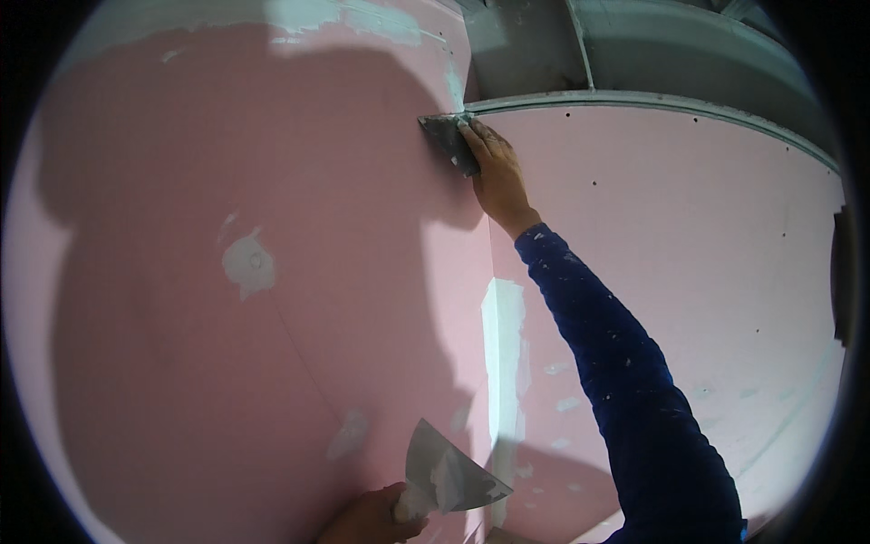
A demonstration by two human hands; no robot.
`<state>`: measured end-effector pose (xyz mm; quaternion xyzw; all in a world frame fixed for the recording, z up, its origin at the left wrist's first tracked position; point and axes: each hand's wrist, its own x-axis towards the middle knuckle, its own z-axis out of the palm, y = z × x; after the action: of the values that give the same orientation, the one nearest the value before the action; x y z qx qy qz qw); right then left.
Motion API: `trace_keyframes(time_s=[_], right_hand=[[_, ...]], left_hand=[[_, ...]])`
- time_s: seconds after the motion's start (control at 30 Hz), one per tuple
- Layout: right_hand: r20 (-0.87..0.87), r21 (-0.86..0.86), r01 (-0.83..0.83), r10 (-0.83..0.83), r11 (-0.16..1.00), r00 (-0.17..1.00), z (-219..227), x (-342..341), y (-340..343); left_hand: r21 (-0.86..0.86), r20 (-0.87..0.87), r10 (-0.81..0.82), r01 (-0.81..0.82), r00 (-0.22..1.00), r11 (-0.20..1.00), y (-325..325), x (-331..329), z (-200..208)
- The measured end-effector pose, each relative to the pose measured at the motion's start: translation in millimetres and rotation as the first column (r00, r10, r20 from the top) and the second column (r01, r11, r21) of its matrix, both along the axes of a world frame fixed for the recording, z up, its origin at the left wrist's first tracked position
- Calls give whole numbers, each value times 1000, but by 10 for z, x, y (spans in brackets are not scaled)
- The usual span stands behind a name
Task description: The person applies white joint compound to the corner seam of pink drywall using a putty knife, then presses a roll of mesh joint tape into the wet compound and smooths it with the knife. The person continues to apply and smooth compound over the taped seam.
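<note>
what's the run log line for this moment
right hand: presses putty knife at corner top | left hand: holds loaded trowel low | pink drywall

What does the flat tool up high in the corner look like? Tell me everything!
The scraper is a flat, dark grey blade, smeared with pale filler. The right hand presses it with fingers spread over its back, so the handle is hidden. It sits tilted in the corner where two pink wall boards meet, just under a grey metal strip at the top.
</note>
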<state>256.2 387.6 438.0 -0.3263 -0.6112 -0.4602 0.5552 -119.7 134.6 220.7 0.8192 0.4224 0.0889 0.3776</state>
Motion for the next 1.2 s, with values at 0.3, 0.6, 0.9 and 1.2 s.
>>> trace_keyframes(time_s=[0.3, 0.6, 0.9, 1.2], right_hand=[[-17, 138, 62, -61, 988, 998, 38, -23, 308], [9, -96, -114, 116, 989, 993, -22, 118, -28], [-280, -229, -118, 51, 966, 959, 226, 20, -340], [-323, -537, -208, 28, 817, 946, 1047, 259, -433]], left_hand=[[47, -14, 14, -13, 1000, 999, 81, 3, -69], [180, -19, 17, -13, 1000, 984, 148, 20, -278], [42, 39, 0, -1, 999, 999, 173, -29, -182], [-4, -22, 29, -29, 999, 1000, 116, 73, -167]])
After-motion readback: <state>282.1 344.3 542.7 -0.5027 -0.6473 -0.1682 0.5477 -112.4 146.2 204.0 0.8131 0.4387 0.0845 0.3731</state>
